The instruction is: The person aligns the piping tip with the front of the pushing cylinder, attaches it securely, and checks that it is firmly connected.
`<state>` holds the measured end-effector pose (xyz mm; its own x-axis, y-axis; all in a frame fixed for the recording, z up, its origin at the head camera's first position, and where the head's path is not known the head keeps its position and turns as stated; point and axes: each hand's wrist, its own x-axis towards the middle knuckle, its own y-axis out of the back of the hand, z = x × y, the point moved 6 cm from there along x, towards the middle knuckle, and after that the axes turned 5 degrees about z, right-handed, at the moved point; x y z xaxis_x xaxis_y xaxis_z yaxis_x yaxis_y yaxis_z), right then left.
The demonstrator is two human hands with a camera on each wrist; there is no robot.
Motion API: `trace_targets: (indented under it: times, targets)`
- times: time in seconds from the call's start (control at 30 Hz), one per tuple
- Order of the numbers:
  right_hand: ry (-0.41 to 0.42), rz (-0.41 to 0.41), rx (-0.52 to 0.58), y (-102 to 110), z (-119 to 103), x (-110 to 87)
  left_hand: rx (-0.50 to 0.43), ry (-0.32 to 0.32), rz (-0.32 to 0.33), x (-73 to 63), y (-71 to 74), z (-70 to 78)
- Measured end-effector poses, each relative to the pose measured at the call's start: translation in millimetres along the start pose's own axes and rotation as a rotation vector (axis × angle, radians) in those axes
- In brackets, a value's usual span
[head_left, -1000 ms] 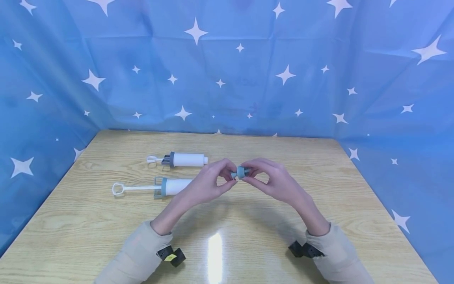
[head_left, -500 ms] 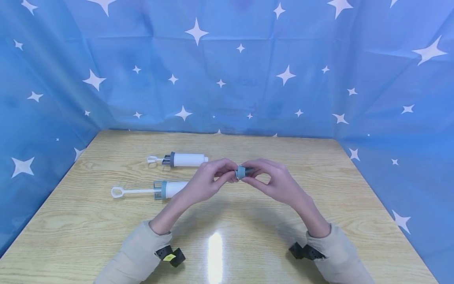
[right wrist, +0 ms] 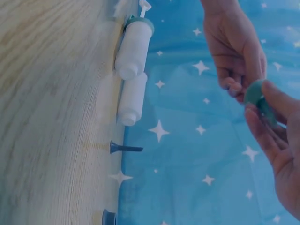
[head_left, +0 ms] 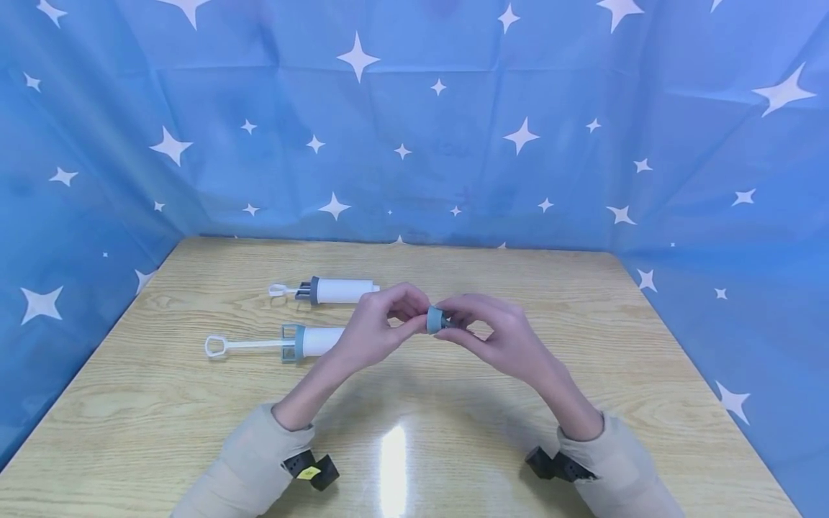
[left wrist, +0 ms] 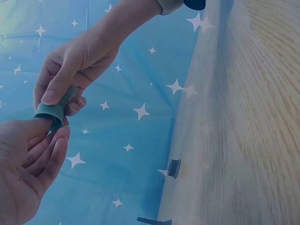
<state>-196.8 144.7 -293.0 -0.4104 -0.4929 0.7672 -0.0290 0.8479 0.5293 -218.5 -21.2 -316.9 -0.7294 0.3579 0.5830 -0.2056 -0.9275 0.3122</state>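
Both hands meet over the middle of the table around a small teal nozzle (head_left: 435,320), cup-shaped with a narrow stem. In the left wrist view my left hand (left wrist: 23,164) has its thumb at the nozzle's open cup end, fingers underneath. My right hand (head_left: 499,331) pinches the stem side, its thumb on the outside of the teal cup (left wrist: 50,112) in that view. Left of the hands lies a white syringe-like barrel (head_left: 320,342) with a teal collar and a pulled-out white plunger, partly hidden behind the left hand (head_left: 376,327).
A second white barrel (head_left: 345,291) with a dark grey collar lies farther back. A dark blue flared piece with a stem (right wrist: 125,148) and a short dark blue cap (right wrist: 109,218) stand on the wooden table (head_left: 648,403). A star-patterned blue curtain (head_left: 453,144) hangs behind.
The nozzle has shifted slightly left and its cup has turned. My left fingers have come from the narrow tip to the cup's edge, while my right fingers have shifted toward the stem.
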Motion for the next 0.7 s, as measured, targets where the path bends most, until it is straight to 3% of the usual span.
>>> trace_targets:
  times: [0.17, 0.47, 0.7]
  targets:
    - [0.027, 0.006, 0.007, -2.2, -5.6, 1.9, 0.003, 0.009, 0.023, -0.5, -0.6, 1.0]
    - [-0.073, -0.049, 0.061, -5.3, -3.3, -0.5, 0.012, 0.017, 0.027, -0.4, -0.4, 1.6]
    - [-0.158, -0.107, 0.021, -7.8, 0.1, -3.5, 0.029, 0.019, 0.011, -0.4, -0.2, 2.5]
